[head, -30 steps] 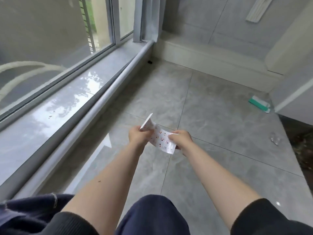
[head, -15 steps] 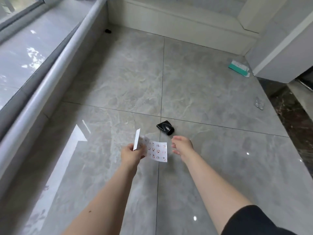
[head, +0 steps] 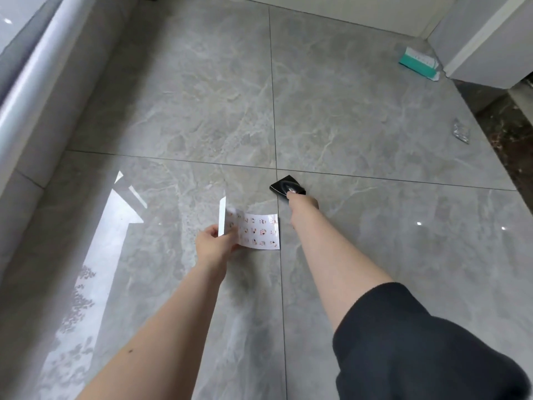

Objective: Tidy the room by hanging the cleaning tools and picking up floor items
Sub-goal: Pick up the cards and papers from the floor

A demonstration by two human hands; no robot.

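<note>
Floor items pickup step: black packet [head: 287, 186] next, lying on the grey tile floor [head: 178, 111] right at the grout cross.
Right hand [head: 302, 204] is at its near edge, fingers on it, but can't tell if they've closed yet. Next I'd say pinch and lift it. It sits like a diamond, corner pointing away, long axis looks up-left to down-right. Left hand [head: 215, 245] is clamped on the sticker sheet [head: 253, 232], held flat-ish, long side running left-right, off the floor.
</note>
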